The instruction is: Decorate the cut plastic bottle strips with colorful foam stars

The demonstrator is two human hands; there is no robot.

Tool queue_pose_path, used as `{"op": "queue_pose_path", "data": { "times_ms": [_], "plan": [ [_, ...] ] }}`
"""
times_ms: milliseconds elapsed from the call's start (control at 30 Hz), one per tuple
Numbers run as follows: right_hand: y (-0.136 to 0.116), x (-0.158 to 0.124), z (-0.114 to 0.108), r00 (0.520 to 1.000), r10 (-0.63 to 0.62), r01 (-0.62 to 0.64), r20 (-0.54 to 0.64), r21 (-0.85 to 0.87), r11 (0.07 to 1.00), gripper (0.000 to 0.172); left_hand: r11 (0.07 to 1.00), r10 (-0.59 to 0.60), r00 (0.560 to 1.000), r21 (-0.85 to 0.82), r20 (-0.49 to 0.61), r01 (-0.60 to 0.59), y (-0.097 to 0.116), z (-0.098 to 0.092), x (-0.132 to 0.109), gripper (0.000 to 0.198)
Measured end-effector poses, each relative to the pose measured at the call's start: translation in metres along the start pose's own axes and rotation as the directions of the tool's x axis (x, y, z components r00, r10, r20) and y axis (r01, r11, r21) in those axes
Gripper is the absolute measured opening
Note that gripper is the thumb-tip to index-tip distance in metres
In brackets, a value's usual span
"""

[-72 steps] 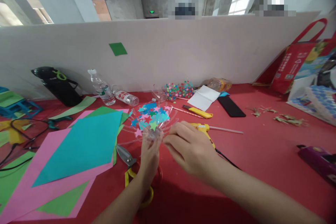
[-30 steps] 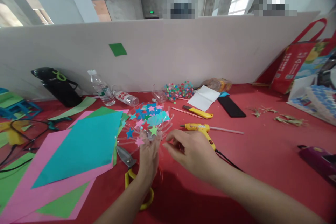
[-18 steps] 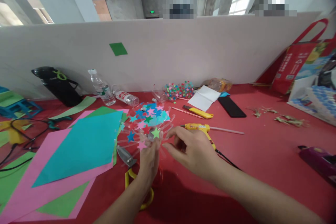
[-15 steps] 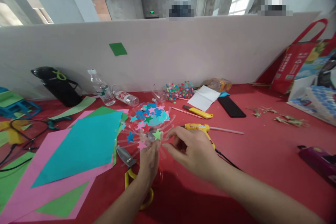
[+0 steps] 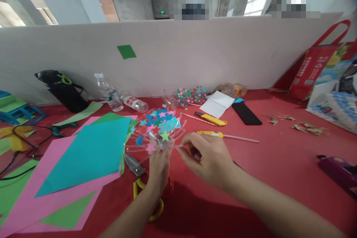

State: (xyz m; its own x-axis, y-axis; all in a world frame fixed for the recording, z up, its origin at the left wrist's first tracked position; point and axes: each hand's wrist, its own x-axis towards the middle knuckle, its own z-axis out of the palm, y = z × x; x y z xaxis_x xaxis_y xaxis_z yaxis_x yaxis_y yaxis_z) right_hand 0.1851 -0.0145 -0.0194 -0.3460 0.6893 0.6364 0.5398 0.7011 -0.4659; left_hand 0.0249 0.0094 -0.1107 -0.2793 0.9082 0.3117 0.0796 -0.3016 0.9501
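Observation:
My left hand (image 5: 160, 163) is closed around a clear plastic bottle cut into splayed strips (image 5: 166, 124), with coloured paper stars stuck over it. A green star (image 5: 165, 136) and a pink star (image 5: 150, 148) sit close to those fingers. To the right, my right hand (image 5: 208, 156) is closed, thumb and forefinger pinching the end of one clear plastic strip (image 5: 178, 145). A small blue star (image 5: 196, 155) shows near its curled fingers. Behind that hand lies a yellow glue gun (image 5: 210, 134) with a glue stick, partly covered. Yellow-handled scissors (image 5: 136, 168) lie beside my left wrist.
Coloured paper sheets (image 5: 86, 156) cover the left of the red table (image 5: 281, 171). Along the white partition (image 5: 181, 59) are a black flask (image 5: 63, 91), water bottles (image 5: 108, 95) and a star-covered bottle (image 5: 192, 96). A yellow cutter (image 5: 213, 119) and a black phone (image 5: 247, 113) lie right of centre.
My right thumb and forefinger have come together on a clear strip, which now stretches toward the right hand. The left hand's hold stays, with the cut bottle slightly turned.

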Motion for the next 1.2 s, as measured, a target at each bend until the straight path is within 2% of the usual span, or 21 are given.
{"op": "queue_pose_path", "data": {
  "times_ms": [200,300,400,500,567,733,833,1000,1100,1200],
  "plan": [
    [0.002,0.003,-0.004,0.996,0.082,-0.083,-0.017,-0.028,0.996,0.005,0.962,-0.176,0.984,-0.213,0.003,0.173,0.012,0.007,-0.003,0.021],
    [0.003,0.004,-0.006,0.996,0.083,-0.083,-0.023,-0.012,0.996,0.005,0.948,-0.208,0.978,-0.245,0.002,0.202,0.014,0.008,-0.002,0.020],
    [0.003,0.004,-0.008,0.997,-0.045,0.049,-0.059,0.061,0.997,0.006,0.932,-0.235,0.972,-0.283,0.002,0.226,0.017,0.010,-0.001,0.027],
    [0.001,0.004,-0.008,0.973,-0.224,0.230,-0.056,0.133,0.964,0.015,0.928,-0.220,0.975,-0.302,0.025,0.217,0.021,0.011,0.000,0.028],
    [0.000,0.005,-0.006,0.964,-0.264,0.268,-0.042,0.151,0.952,0.018,0.932,-0.207,0.978,-0.299,0.028,0.206,0.023,0.011,0.001,0.028],
    [0.000,0.003,0.000,0.979,-0.183,0.194,-0.093,0.127,0.973,0.012,0.951,-0.194,0.981,-0.245,0.004,0.189,0.027,0.011,-0.001,0.028],
    [0.000,0.000,0.002,0.981,-0.185,0.192,-0.058,0.146,0.970,0.010,0.947,-0.190,0.982,-0.261,0.010,0.186,0.026,0.011,-0.002,0.029],
    [-0.002,-0.003,0.006,0.999,-0.043,0.051,-0.033,0.289,0.956,0.014,0.954,-0.190,0.982,-0.233,0.018,0.189,0.022,0.008,0.000,0.030],
    [-0.002,-0.002,0.006,0.999,-0.039,0.049,-0.037,0.341,0.939,0.018,0.974,-0.135,0.991,-0.181,0.020,0.136,0.020,0.006,0.001,0.022],
    [-0.001,-0.001,0.004,0.997,-0.064,0.072,-0.037,0.276,0.958,0.019,0.979,-0.121,0.993,-0.167,0.004,0.120,0.018,0.006,0.000,0.018]
  ]
}}
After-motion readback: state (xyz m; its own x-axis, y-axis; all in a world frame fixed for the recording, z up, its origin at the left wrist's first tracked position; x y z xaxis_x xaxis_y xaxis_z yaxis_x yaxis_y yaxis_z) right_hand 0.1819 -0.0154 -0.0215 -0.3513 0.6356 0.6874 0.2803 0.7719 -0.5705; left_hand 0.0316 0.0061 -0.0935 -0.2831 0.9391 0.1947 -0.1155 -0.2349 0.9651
